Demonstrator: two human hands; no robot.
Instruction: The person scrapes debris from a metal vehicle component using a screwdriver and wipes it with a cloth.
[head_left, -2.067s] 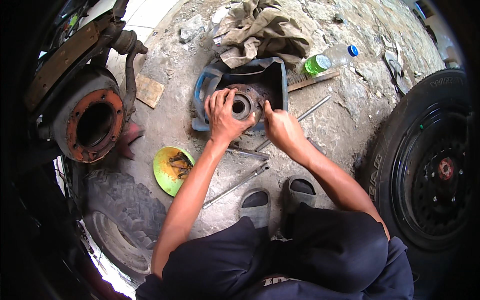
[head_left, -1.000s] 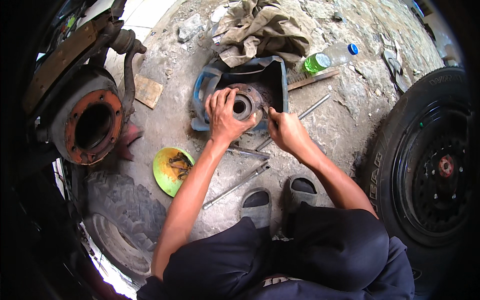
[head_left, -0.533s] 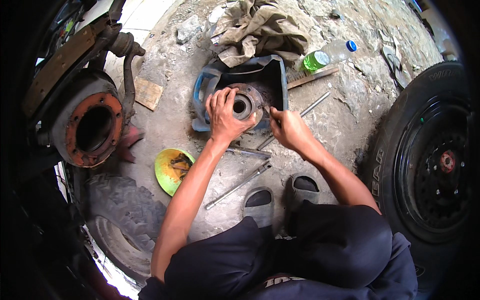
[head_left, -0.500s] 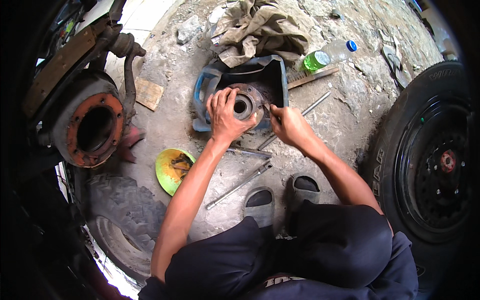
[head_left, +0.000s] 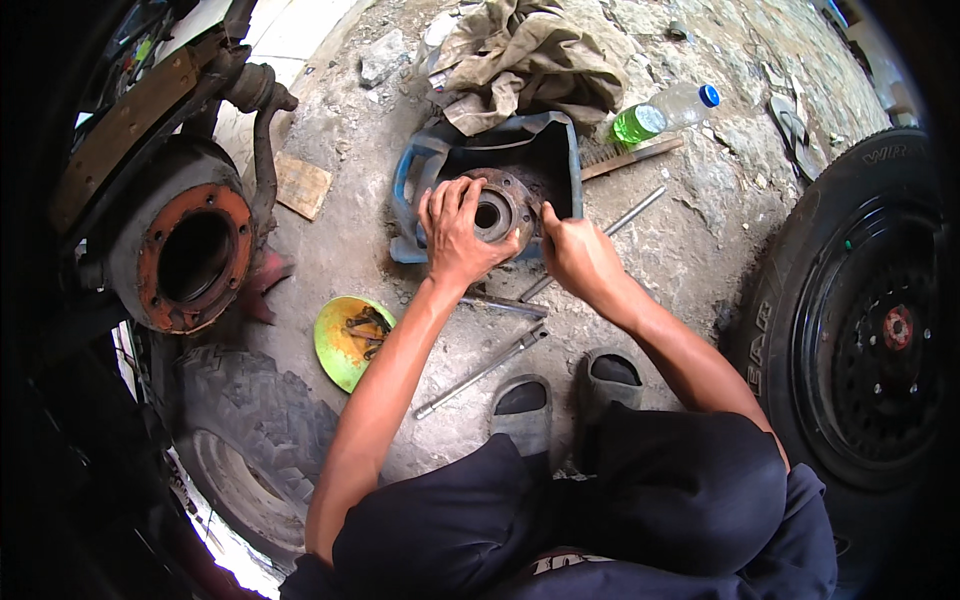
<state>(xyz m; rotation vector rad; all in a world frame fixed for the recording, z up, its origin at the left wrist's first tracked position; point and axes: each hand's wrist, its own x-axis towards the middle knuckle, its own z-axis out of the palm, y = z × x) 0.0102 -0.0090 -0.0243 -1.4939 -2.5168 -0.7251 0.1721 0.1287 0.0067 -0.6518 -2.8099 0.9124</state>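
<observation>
A round, rusty metal wheel hub (head_left: 513, 196) with a dark centre hole and bolt holes in its flange rests in a cut-open blue plastic jerrycan (head_left: 403, 205). My left hand (head_left: 459, 235) curls over its near left side, thumb and fingers gripping the rim. At the hub's right edge is my right hand (head_left: 577, 250), closed, thumb on top. Whatever it pinches is mostly hidden, with only a small tip showing by the flange, so I cannot name it.
A brown cloth (head_left: 530, 60) lies behind the jerrycan, with a wire brush (head_left: 630, 157) and plastic bottle (head_left: 685, 103) to its right. Metal rods (head_left: 482, 372) and a green bowl of bolts (head_left: 340, 350) are nearer. An axle housing (head_left: 150, 240) stands left, a tyre (head_left: 780, 300) right.
The whole view has shifted slightly. My right hand has moved a little against the hub's right edge, while my left keeps its grip.
</observation>
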